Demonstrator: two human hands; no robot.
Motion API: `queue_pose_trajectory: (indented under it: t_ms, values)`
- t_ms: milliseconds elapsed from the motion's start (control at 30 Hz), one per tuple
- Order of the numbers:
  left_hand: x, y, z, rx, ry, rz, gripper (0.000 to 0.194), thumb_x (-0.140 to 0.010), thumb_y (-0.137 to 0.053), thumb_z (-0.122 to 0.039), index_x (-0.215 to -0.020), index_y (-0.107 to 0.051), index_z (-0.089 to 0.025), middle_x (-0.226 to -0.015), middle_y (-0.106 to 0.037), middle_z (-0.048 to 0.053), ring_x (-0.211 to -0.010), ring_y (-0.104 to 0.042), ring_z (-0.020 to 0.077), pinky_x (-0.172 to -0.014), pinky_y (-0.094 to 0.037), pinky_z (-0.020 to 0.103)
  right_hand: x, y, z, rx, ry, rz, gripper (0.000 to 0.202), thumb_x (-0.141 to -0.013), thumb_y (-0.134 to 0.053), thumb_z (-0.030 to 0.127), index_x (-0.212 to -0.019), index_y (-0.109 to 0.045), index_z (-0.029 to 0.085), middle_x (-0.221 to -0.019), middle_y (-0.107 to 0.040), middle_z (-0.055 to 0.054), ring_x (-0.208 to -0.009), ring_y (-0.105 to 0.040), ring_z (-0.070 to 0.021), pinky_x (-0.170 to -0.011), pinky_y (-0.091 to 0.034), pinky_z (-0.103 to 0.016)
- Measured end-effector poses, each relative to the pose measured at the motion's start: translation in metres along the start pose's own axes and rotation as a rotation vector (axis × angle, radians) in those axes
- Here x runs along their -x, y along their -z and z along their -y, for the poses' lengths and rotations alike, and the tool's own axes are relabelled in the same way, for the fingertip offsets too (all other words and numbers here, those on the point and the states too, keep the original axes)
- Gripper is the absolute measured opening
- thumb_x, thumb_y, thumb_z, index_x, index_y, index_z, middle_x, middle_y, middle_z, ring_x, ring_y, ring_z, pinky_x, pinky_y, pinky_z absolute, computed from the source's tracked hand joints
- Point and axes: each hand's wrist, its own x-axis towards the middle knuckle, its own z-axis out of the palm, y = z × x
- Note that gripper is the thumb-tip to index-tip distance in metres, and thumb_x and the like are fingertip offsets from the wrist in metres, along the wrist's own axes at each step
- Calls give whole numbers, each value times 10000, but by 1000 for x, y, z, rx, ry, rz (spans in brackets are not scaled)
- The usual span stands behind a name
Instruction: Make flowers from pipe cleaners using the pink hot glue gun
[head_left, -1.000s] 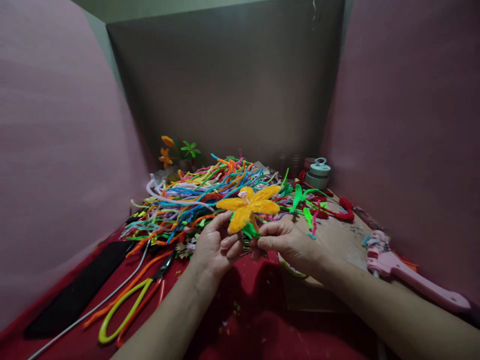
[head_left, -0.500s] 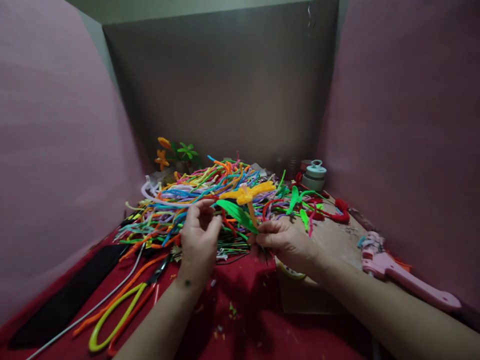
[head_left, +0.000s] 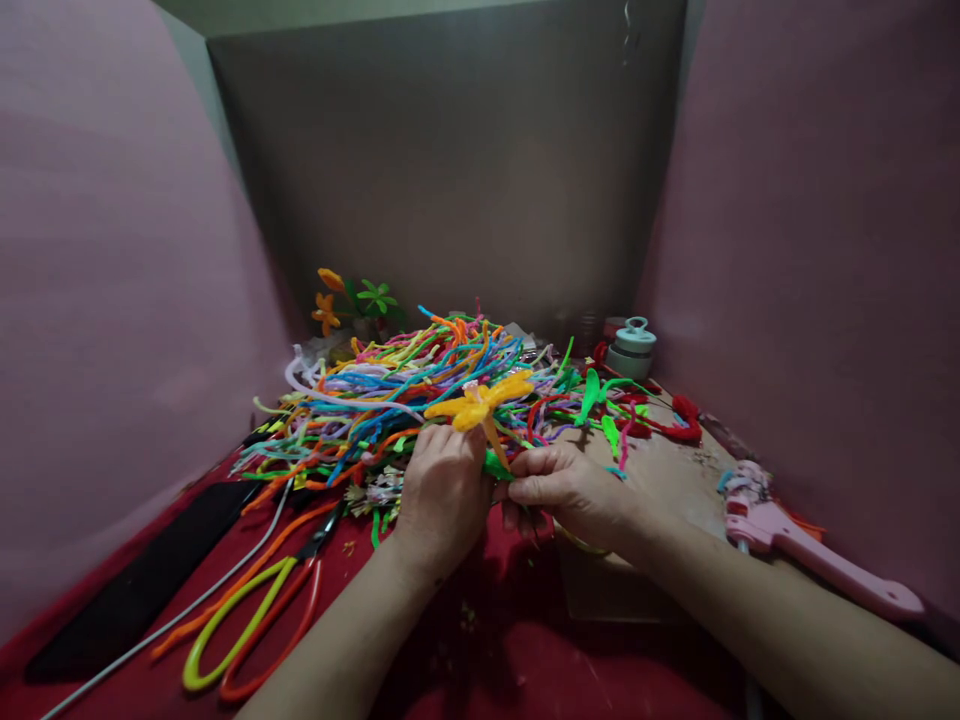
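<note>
A yellow-orange fuzzy flower [head_left: 480, 400] on an orange stem stands upright between my hands. My right hand [head_left: 566, 488] pinches the lower stem near the base of a green leaf [head_left: 496, 465]. Wrapped round the green leaf, my left hand [head_left: 446, 490] has its fingers closed and its back to the camera, hiding most of the leaf. Behind both hands lies a large heap of multicoloured pipe cleaners [head_left: 390, 385].
Scissors [head_left: 277, 590] with yellow and red handles lie at the left, beside a black strip [head_left: 142, 580]. At the right are a pink glue gun [head_left: 810, 560] and a tan board [head_left: 667, 480]. A pale green container [head_left: 631, 350] and finished flowers [head_left: 326, 312] stand behind.
My left hand has moved right and closed over the green leaf, which showed in full before. The flower has shifted slightly left and tilted.
</note>
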Motion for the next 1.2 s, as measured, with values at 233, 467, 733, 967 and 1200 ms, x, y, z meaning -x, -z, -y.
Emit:
queue_pose_trajectory:
  t_ms: [233,467,733,967,1200]
  values:
    - [-1,6,-6,239,232,194,255,-785,-432,-169,-968,-609,-166,-875,-666,85,-824,-596,235,-726,-438,327,0,2,-6,4,21,-32,105,-698,-695,232,-706,-680,128,-596,-665,-14,-503,-521,-79,-533,-361,-224]
    - [-5,5,1,548,426,256,253,-737,-418,-141,-868,-629,-186,-796,-692,34,-736,-631,180,-662,-456,255,1,0,-3,27,38,-30,137,-705,-690,264,-665,-666,134,-598,-663,-13,-516,-518,-88,-558,-361,-242]
    - [-1,-7,25,379,291,84,394,-713,-378,-74,-1005,-628,-160,-1014,-668,85,-934,-613,221,-818,-451,313,0,-2,3,-13,36,-71,140,-644,-714,265,-648,-671,132,-563,-654,-11,-487,-524,-92,-536,-364,-242]
    - [-10,-5,40,555,592,-62,324,-786,-460,-248,-1070,-578,-148,-944,-659,87,-876,-616,222,-792,-472,347,-3,1,5,15,101,-114,166,-683,-688,275,-613,-665,127,-554,-653,-26,-449,-495,-88,-485,-351,-236]
    - [-6,8,12,1032,579,-105,245,-732,-603,-337,-920,-622,-182,-743,-640,4,-601,-564,131,-593,-470,243,-2,-2,12,163,128,-256,159,-653,-684,258,-556,-662,133,-509,-594,8,-490,-473,-89,-520,-359,-236]
